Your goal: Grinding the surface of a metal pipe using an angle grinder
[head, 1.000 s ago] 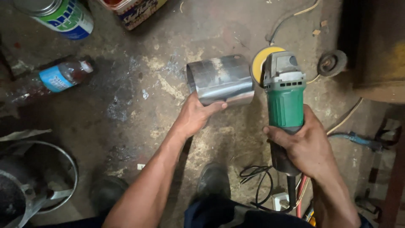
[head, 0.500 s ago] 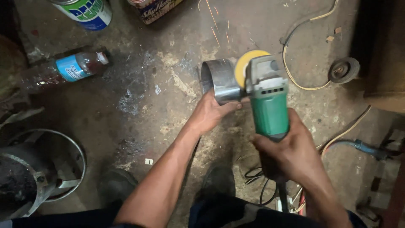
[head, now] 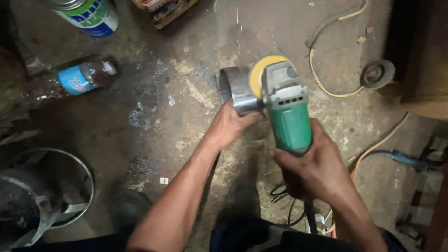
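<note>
down at the far left, a round metal bucket (head: 44, 196) sits partly in shadow on the stained concrete floor (head: 154, 116), and above it a plastic bottle with a blue label (head: 79, 79) lies on its side; a green and white can (head: 88, 15) stands at the top edge. nearer the middle, the left hand (head: 232, 125) is clenched on the near edge of a curved sheet-metal piece (head: 237, 87), which stands on the floor bent into what looks like an open ring, though blur makes its exact shape hard to tell. just right of it, touching the metal, the yellow disc (head: 259, 74) of a green angle grinder (head: 288, 112) throws a few sparks (head: 238, 32) upward. the right hand (head: 317, 167) is wrapped tight around the grinder's rear handle. farther right, a loose grinding wheel (head: 377, 73) lies near a pale cable (head: 326, 88), well apart from the hands.
</note>
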